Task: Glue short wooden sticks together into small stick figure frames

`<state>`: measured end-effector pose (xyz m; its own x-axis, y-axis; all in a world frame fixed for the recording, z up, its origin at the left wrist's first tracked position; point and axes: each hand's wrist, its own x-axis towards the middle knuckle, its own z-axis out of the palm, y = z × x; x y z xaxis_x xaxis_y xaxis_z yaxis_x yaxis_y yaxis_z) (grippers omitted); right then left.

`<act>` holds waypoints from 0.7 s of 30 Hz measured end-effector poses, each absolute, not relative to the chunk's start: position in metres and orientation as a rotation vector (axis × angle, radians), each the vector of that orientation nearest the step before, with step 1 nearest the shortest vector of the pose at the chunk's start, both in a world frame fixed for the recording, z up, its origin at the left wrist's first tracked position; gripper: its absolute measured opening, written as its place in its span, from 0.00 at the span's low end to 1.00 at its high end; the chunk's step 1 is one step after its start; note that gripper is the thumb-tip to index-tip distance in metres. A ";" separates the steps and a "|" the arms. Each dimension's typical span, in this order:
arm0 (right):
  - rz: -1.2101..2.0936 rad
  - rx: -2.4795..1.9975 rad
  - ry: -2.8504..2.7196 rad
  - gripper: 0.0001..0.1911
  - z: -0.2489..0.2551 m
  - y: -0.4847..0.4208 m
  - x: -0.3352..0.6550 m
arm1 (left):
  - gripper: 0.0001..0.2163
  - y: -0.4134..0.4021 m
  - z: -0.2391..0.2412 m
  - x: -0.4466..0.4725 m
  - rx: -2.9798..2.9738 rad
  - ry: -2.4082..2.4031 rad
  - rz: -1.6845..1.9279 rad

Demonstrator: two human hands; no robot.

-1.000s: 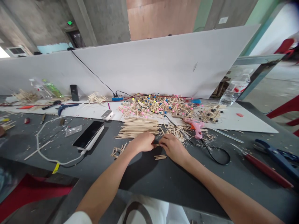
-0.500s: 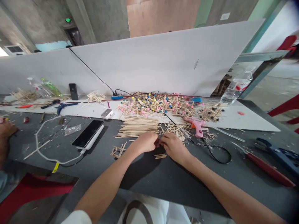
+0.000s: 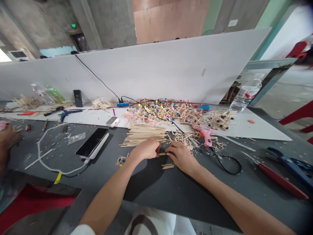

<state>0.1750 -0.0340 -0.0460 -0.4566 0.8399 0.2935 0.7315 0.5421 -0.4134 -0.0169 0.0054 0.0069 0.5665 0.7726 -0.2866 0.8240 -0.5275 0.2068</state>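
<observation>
A short wooden stick [image 3: 161, 154] spans the gap between my two hands, just above the dark table. My left hand [image 3: 148, 149] is closed in a pinch on its left end. At the other end, the thumb and fingers of my right hand [image 3: 181, 156] pinch together on it. Several cut short sticks [image 3: 168, 166] lie side by side on the table just below my hands. Left of them, partly behind my left forearm, sits a small stick frame [image 3: 120, 160]. Beyond my hands is a row of long wooden sticks [image 3: 145, 133].
A pink glue gun [image 3: 207, 136] lies right of a pile of short sticks [image 3: 184, 138]. Farther right are a red-handled tool [image 3: 281, 179] and blue pliers [image 3: 288, 164]. A phone [image 3: 93, 141] lies to the left; another person's hand [image 3: 8, 137] is at the far left.
My hands have drawn slightly apart, and the short stick between them now shows. The camera view has shifted a little.
</observation>
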 end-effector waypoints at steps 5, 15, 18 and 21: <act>0.318 -1.270 -2.328 0.07 -0.044 -0.035 0.174 | 0.06 0.000 0.009 -0.011 2.547 1.330 -0.206; 0.317 -1.253 -2.325 0.07 -0.046 -0.034 0.174 | 0.05 0.004 0.007 -0.017 2.492 1.366 -0.253; 0.322 -1.249 -2.322 0.07 -0.047 -0.034 0.175 | 0.04 0.004 0.006 -0.018 2.503 1.375 -0.251; 0.320 -1.250 -2.323 0.07 -0.049 -0.033 0.175 | 0.02 0.004 0.006 -0.017 2.520 1.333 -0.251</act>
<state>0.1753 -0.0331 -0.0487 -0.4679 0.8312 0.3004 0.7188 0.5557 -0.4178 -0.0171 0.0038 0.0060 0.5594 0.7801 -0.2802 0.8286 -0.5357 0.1626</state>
